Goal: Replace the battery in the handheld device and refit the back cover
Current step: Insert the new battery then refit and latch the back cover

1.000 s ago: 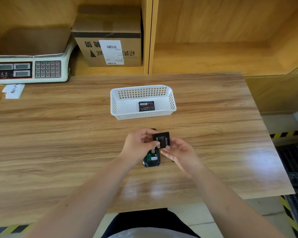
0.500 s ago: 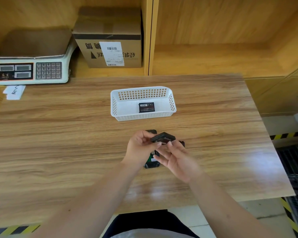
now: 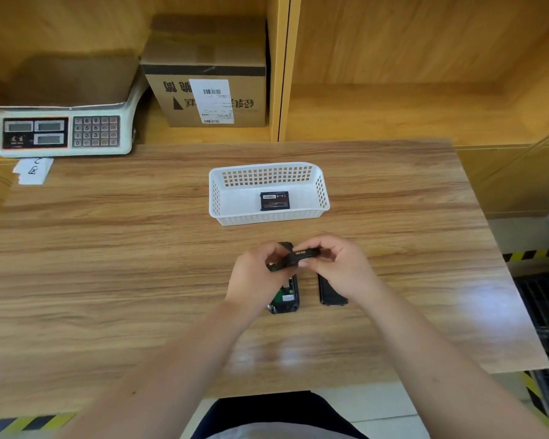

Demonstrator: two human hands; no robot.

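Note:
A black battery is held edge-on above the table, pinched between my left hand and my right hand; small gold contacts show on its near edge. Beneath my hands the black handheld device lies face down with its back open and a green board showing. Its black back cover lies flat just right of it, partly under my right hand. A second black battery lies inside the white basket farther back.
A white weighing scale stands at the back left with a paper slip in front of it. A cardboard box sits on the shelf behind the table. The table's right edge borders a floor with yellow-black tape.
The battery has turned from label-up to edge-on. My right hand has moved from below it to its right end, and the back cover on the table has come into sight.

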